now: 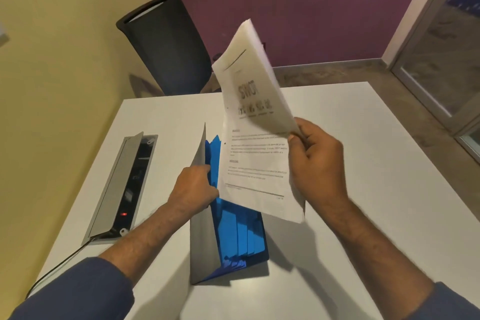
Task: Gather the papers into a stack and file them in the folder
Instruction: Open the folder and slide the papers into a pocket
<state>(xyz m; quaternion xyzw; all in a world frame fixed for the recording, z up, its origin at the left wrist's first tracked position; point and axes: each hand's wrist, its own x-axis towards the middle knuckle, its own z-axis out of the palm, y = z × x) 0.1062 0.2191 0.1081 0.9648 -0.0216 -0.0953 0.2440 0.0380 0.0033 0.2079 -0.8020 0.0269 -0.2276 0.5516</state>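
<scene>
A blue expanding folder (239,236) lies on the white table (363,138), its grey front cover (201,241) lifted upright. My left hand (193,189) holds that cover open, fingers reaching in among the blue dividers. My right hand (317,161) grips a stack of printed papers (255,143) by its right edge. The stack hangs tilted above the folder, and its upper sheets bend back and look blurred. The papers hide the folder's right part.
An open grey cable box (122,184) with a small red light is set into the table at the left, and a black cable runs from it off the front edge. A black chair (166,44) stands behind the table. Yellow wall left, purple wall behind.
</scene>
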